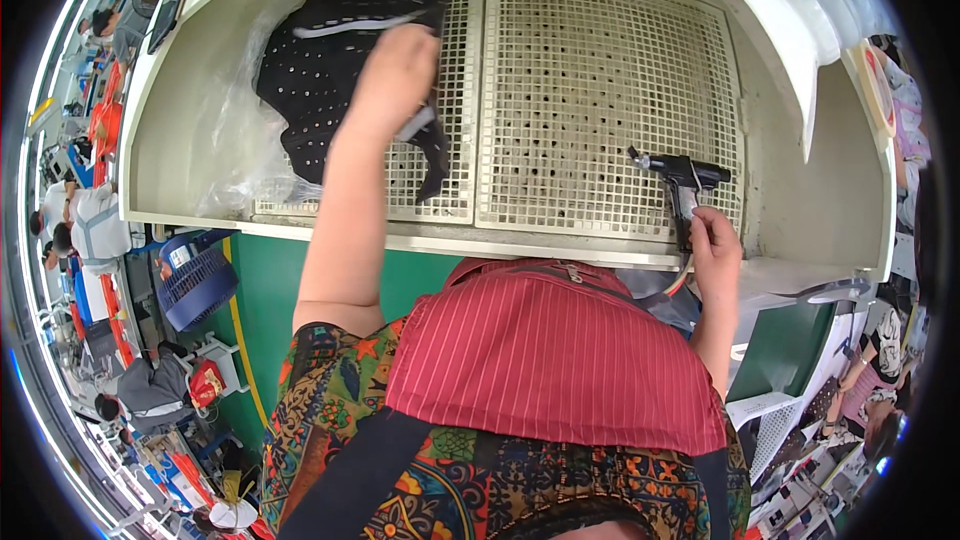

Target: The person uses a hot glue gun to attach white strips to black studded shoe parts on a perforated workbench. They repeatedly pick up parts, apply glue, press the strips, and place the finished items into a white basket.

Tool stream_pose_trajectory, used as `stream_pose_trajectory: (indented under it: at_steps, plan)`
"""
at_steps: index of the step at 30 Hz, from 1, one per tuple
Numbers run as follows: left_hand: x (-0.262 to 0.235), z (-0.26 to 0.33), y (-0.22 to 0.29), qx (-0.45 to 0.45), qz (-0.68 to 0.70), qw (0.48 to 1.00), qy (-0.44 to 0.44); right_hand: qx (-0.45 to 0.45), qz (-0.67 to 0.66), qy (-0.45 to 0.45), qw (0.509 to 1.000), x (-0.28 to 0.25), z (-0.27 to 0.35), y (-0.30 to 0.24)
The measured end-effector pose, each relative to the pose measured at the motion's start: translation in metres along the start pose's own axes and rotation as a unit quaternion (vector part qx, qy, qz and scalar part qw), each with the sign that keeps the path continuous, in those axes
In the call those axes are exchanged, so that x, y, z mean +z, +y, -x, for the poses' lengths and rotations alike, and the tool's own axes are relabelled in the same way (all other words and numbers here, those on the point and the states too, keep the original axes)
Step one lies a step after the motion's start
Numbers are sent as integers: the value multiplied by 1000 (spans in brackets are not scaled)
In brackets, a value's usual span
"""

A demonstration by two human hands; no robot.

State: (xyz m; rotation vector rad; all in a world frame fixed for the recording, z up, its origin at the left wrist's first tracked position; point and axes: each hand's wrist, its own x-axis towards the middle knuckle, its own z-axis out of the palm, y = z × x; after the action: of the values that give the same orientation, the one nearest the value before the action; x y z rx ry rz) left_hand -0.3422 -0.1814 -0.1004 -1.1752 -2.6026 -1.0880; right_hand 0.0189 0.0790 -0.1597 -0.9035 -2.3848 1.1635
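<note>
While L hand (402, 70) is over blk dotted cloth (315, 90), R hand (717, 245) is by blk trigger gun (690, 172); can't tell if either's fingers grasp. Cloth prob. light, floppy: pinch edge.

A pale, walled bench (815, 225) has 2 square-holed grid panels (570, 70), with white-dotted black fabric (315, 75) spread over the left 1, crumpled clear film (240, 155) beside it, and a black gun-shaped tool (685, 172) over the right 1, contact unclear.
</note>
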Motion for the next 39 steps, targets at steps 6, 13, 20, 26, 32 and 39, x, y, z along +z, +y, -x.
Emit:
stream_pose_trajectory:
  at_steps: [6, 13, 20, 26, 32, 39]
  plan:
    - [116, 7, 40, -126, 52, 978, -159, 24, 12, -8, 1000, -2, -2, -6]
    - [126, 18, 57, -121, 110, 959, -231, -1, 129, 77, 989, 4, -8, -4]
    - [60, -11, -17, 97, -301, 945, -89, 289, -117, -112, 944, 10, -30, 12]
    - [31, -34, -77, 4, -334, 907, -256, 319, -397, -138, 850, 11, -44, -18]
    - [30, -20, -73, 18, -294, 944, -149, 207, -368, -203, 884, 37, -79, -123]
    - [35, -28, -99, 87, -283, 947, -126, 14, -84, -159, 984, 111, -129, -220]
